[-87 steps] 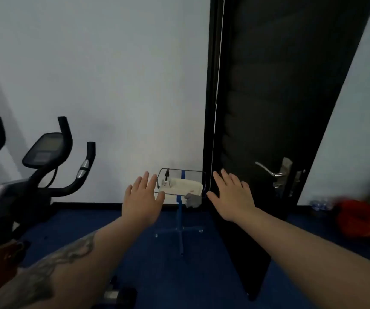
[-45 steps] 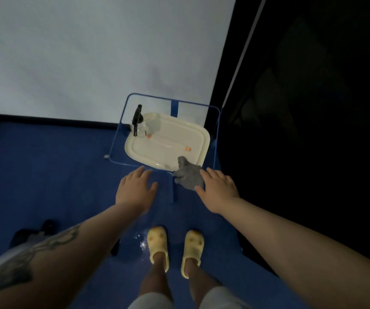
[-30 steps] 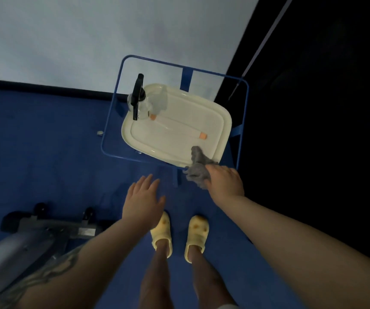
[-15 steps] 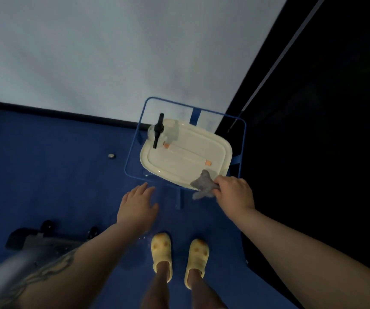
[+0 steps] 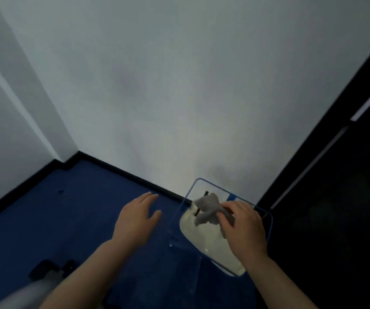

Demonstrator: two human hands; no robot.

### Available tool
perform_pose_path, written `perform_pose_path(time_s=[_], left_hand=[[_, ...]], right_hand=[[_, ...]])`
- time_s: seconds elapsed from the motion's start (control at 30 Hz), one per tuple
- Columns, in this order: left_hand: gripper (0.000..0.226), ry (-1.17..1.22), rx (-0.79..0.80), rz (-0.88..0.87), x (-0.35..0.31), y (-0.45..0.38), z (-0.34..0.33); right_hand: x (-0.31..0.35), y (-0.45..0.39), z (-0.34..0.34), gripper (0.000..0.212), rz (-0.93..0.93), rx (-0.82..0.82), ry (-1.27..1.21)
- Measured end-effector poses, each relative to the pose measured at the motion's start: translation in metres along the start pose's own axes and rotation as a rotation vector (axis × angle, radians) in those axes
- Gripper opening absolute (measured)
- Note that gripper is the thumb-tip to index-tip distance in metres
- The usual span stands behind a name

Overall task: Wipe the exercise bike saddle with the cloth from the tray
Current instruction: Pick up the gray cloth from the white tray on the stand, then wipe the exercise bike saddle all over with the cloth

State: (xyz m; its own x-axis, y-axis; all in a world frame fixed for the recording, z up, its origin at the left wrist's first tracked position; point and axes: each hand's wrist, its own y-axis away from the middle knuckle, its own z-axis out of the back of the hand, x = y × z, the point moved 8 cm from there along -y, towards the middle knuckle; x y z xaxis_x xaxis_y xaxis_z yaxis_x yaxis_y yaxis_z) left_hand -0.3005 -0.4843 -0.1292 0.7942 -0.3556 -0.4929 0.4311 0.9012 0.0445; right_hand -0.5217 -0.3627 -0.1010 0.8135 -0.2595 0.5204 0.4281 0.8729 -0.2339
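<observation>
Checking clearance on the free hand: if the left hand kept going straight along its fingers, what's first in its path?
Probably nothing close. The left hand is open, fingers aimed up-right over the blue floor, toward the black skirting and white wall. Depth is unclear.

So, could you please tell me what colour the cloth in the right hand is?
Grey. The cloth shows in the head view, bunched in the right hand.

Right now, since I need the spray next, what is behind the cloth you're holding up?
The grey cloth, pinched in the right hand, hangs over the cream tray. A black bottle top pokes out behind it; the rest of the bottle is covered.
</observation>
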Motion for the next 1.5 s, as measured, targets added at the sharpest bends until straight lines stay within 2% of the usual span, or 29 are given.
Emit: perform_pose_path(time_s=[0.1,0.2,0.4,0.7,0.8,0.93,1.23,1.5], left_hand=[[0.050,-0.006,-0.137,0.083,0.016,0.028,0.044],[0.051,-0.018,-0.261,0.201,0.032,0.076,0.076],[0.053,-0.045,-0.412,0.482,0.065,0.211,0.095],[0.049,-0.028,-0.658,1.006,0.104,0.475,0.105],[0.047,-0.019,-0.779,1.123,0.107,0.550,0.114],[0.047,-0.031,-0.856,1.223,0.117,0.633,0.123],[0.047,-0.123,-0.844,1.369,0.174,0.791,0.155],[0.049,-0.089,-0.803,1.365,0.236,0.838,0.180]], right_hand=[[0.030,-0.004,0.014,0.008,0.115,-0.022,-0.051],[0.069,0.000,0.019,0.007,0.275,0.046,-0.091],[0.156,0.045,0.008,0.014,0.579,0.161,-0.229],[0.303,0.198,-0.041,0.015,1.018,0.494,-0.367],[0.350,0.261,-0.048,0.014,1.164,0.570,-0.379],[0.407,0.346,-0.056,0.012,1.307,0.645,-0.413],[0.517,0.519,-0.084,0.012,1.409,0.826,-0.527],[0.571,0.569,-0.105,0.014,1.386,0.834,-0.555]])
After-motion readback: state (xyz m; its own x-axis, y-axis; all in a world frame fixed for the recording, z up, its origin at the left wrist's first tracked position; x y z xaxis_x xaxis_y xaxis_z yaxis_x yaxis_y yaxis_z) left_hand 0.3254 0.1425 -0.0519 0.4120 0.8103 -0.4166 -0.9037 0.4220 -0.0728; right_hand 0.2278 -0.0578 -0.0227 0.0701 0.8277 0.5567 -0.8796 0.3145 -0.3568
